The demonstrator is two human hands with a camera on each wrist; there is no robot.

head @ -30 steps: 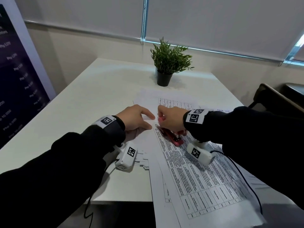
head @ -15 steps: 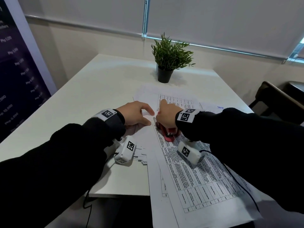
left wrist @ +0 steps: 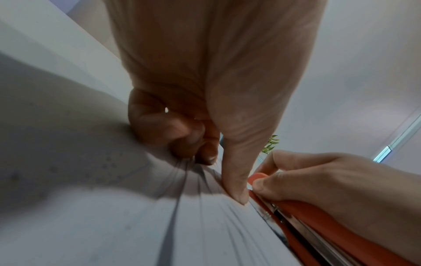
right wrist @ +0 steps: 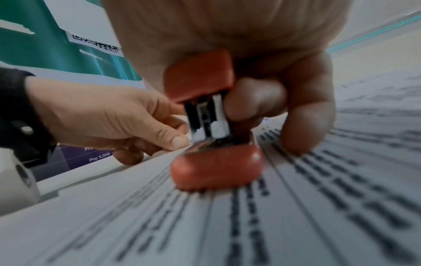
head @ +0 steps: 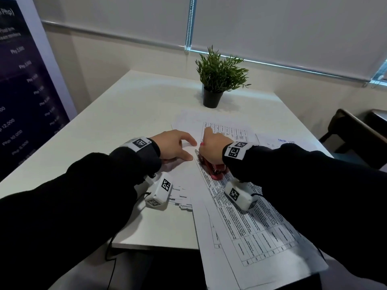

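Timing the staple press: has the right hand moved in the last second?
Yes: the right hand has swung slightly left, nearer in line with the plant pot.

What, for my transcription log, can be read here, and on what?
"Php)": banner, top.
"Php 12,000": banner.
"Php 10,000": banner.
"Php 3,000": banner, right wrist view.
Other banner lines: blurred.
Printed sheets: too small to read.
Red stapler: no label visible.
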